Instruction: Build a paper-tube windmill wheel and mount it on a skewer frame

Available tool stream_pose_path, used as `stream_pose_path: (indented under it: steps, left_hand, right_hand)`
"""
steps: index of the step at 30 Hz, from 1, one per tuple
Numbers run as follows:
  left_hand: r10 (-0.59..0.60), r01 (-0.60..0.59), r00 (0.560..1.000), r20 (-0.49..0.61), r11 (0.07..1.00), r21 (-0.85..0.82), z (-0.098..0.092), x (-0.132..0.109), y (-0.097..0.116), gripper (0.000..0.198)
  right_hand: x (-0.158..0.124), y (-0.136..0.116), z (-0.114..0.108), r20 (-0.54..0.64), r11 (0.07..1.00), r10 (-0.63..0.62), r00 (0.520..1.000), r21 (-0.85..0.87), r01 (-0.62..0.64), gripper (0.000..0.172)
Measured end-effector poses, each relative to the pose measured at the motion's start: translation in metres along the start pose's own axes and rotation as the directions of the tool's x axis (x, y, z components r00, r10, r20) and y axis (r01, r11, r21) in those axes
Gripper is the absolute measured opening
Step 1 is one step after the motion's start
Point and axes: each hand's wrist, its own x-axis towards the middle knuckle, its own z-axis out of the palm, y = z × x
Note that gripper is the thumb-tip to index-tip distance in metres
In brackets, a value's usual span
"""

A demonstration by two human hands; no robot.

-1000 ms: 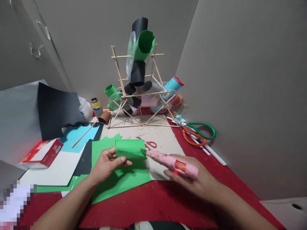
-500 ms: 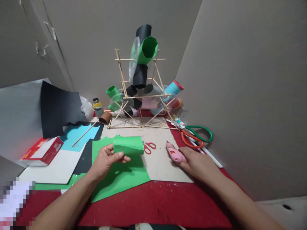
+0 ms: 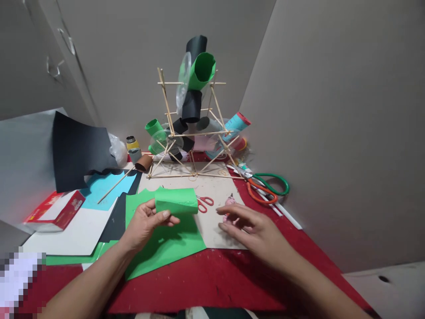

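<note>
A rolled green paper tube [image 3: 176,200] is held in my left hand [image 3: 146,220], between thumb and fingers, above a flat green sheet [image 3: 162,250]. My right hand [image 3: 250,223] has its fingers apart and holds nothing. Behind its fingers a pink object with a dark tip [image 3: 230,200], partly hidden, rests on the beige board [image 3: 215,230]. Small red-handled scissors [image 3: 205,203] lie just right of the tube, their blades hidden behind it.
A stick frame [image 3: 195,134] with black and green tubes [image 3: 203,71] stands at the back. Large scissors with green and orange handles [image 3: 265,188] lie at the right. A red box [image 3: 56,210], a blue sheet [image 3: 109,190] and black paper [image 3: 75,153] are at the left.
My right hand has let go of the pink object, opened its fingers and moved slightly left. My left hand still holds the green tube. The view has shifted slightly.
</note>
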Motion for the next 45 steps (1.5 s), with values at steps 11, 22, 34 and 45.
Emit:
stream_pose_path:
  steps: [11,22,34,45]
  left_hand:
    - [0.028,-0.028,0.997,0.073,1.0,-0.004,0.002,-0.001,0.0,0.025]
    - [0.015,-0.02,0.995,0.097,0.999,0.047,0.003,-0.002,-0.004,0.022]
    - [-0.008,-0.004,0.988,0.152,0.997,0.078,0.006,-0.005,-0.002,0.024]
    - [-0.061,0.066,0.997,0.048,0.991,-0.119,0.01,-0.001,-0.006,0.035]
  right_hand:
    - [0.027,-0.012,0.049,-0.029,0.889,-0.056,0.998,0.454,0.063,0.017]
    - [0.025,-0.01,0.059,-0.074,0.864,0.039,0.996,0.503,0.004,0.029]
    - [0.02,-0.01,0.063,-0.154,0.873,0.066,0.986,0.488,0.018,0.03]
    - [0.015,-0.005,0.072,-0.084,0.75,0.227,0.97,0.65,-0.12,0.028]
